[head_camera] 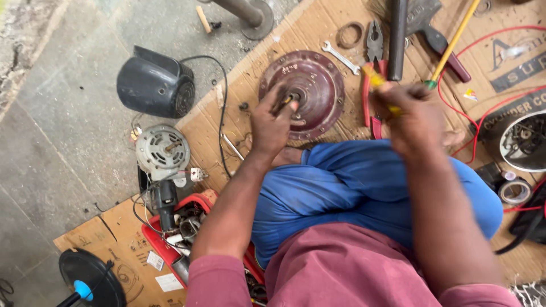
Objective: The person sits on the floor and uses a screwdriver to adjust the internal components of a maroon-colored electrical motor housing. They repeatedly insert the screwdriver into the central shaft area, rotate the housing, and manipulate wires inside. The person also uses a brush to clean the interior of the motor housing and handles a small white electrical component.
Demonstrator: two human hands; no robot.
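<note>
My left hand (272, 122) pins the maroon motor cover (304, 91) flat on the cardboard (227, 122), fingers closed round a small tool at its hub. My right hand (412, 116), blurred, grips a yellow-handled screwdriver (378, 82) just beside it.

maroon sleeves pushed up the forearms, blue trousers, bare hands (272, 126).
</note>
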